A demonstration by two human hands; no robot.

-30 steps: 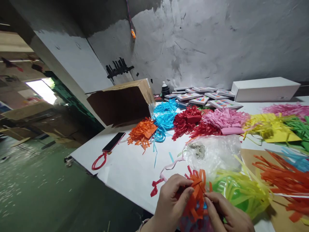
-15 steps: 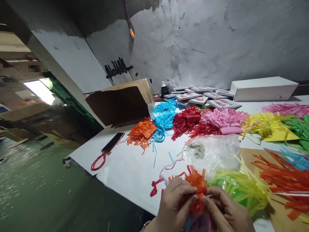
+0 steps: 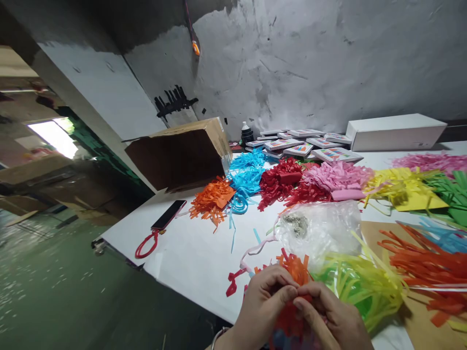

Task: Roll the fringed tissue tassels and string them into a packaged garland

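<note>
Both hands meet low in the view, fingertips pinched together over a bunch of orange paper strips (image 3: 295, 269). My left hand (image 3: 264, 301) is closed, thumb and forefinger gripping the bunch near its middle. Closed too, my right hand (image 3: 328, 311) pinches the same bunch from the other side, its fingertips touching those of the left. Orange strips stick out above and below the fingers; what exactly lies between the fingertips is hidden. Right of the hands lies a yellow-green strip bunch (image 3: 365, 287). A twisted red strip (image 3: 232, 284) lies to the left.
Behind are a crumpled clear plastic bag (image 3: 328, 231) and orange (image 3: 213, 199), blue (image 3: 248, 175), red (image 3: 279, 182) and pink (image 3: 337, 180) strip piles. A phone (image 3: 170, 215) lies near the table's left edge. An open cardboard box (image 3: 178, 155) and a white box (image 3: 396, 133) stand farther back.
My fingertips have drawn closer together over the orange bunch and now cover its middle. The whole view has shifted slightly.
</note>
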